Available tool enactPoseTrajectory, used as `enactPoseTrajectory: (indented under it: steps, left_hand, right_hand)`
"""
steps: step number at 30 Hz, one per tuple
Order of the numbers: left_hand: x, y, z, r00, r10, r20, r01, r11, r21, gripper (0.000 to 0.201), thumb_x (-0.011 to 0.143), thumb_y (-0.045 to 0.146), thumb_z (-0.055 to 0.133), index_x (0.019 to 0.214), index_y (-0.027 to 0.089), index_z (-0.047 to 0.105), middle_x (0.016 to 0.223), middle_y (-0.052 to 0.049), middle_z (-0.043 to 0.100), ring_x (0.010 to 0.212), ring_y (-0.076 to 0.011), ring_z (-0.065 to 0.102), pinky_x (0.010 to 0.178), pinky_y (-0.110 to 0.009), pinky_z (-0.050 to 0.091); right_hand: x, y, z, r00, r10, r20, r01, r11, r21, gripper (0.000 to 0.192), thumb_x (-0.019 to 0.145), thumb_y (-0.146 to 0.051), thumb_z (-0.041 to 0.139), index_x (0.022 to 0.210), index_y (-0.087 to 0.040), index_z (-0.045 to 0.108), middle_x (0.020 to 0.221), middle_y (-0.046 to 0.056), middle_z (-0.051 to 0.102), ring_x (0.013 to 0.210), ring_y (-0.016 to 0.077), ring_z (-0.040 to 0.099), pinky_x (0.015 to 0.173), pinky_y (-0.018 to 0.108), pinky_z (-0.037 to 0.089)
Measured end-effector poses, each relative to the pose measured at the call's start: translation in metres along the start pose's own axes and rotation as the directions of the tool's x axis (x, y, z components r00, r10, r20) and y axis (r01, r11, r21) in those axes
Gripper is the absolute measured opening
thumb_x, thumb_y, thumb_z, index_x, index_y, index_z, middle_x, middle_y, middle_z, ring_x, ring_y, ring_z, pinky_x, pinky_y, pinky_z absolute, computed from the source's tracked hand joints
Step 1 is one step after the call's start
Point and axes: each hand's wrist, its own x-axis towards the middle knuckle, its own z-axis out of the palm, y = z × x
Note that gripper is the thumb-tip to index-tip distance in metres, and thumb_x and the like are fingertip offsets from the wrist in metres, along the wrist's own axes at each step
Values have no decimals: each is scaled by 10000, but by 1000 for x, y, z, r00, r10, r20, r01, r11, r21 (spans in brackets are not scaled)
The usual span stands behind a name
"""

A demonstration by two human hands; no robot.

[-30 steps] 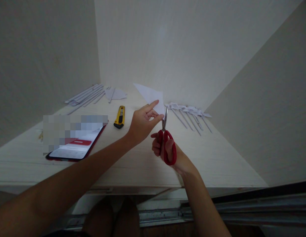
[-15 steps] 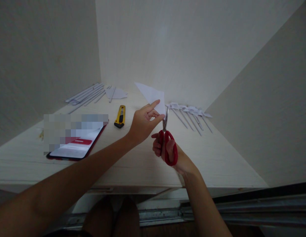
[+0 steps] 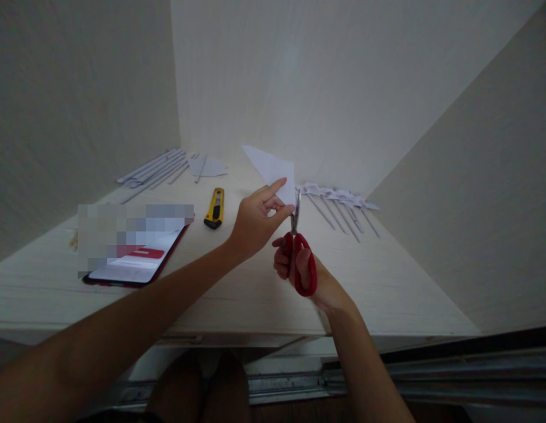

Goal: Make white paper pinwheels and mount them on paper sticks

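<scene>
My left hand point(image 3: 260, 216) pinches a pointed piece of white paper point(image 3: 273, 167) by its lower right end, holding it above the table. Red-handled scissors point(image 3: 307, 276) are in my right hand point(image 3: 285, 261), with my thumb through one loop. Their blades point up and away from me, at the paper's right lower edge beside my left thumb. One blade stands on the near right side of the paper; the other is mostly hidden by my left thumb and the paper.
A yellow box cutter point(image 3: 215, 208) and a lit phone point(image 3: 136, 258), partly blurred, lie on the white table point(image 3: 255, 299) at left. Thin paper rods point(image 3: 153, 167) and a paper piece point(image 3: 211, 167) lie behind. Several rods with paper tops point(image 3: 338, 200) lie at right. Walls enclose the back and sides.
Almost nothing differs. The paper, both hands and the scissors stay in nearly the same place, with at most a tiny shift to the right.
</scene>
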Motion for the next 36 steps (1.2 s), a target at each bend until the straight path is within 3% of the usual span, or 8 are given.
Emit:
enactPoseTrajectory:
  steps: [15, 26, 36]
  left_hand:
    - [-1, 5, 2, 1000, 19, -3, -19, 1000, 11, 539, 689, 203, 644, 1203, 94, 522, 656, 15, 572, 622, -92, 546, 708, -268, 491]
    - [0, -1, 3, 998, 63, -15, -63, 997, -38, 511, 682, 194, 649, 1180, 146, 546, 774, -5, 579, 632, -80, 546, 682, -251, 502]
    - [-1, -6, 1, 991, 131, -23, -130, 991, 40, 520, 698, 204, 647, 1203, 160, 531, 781, -7, 575, 667, -93, 552, 706, -260, 500]
  right_hand:
    - [1, -4, 6, 999, 52, -11, -50, 988, 146, 417, 767, -617, 437, 853, -209, 417, 642, -41, 242, 572, 102, 262, 522, 249, 221]
    - [2, -6, 5, 997, 63, -43, -59, 994, 94, 437, 755, -629, 442, 805, -195, 443, 647, -28, 270, 549, 93, 222, 465, 233, 161]
    - [1, -8, 6, 997, 75, -37, -70, 991, 111, 399, 772, -594, 456, 758, -201, 389, 645, -35, 257, 538, 86, 186, 467, 237, 133]
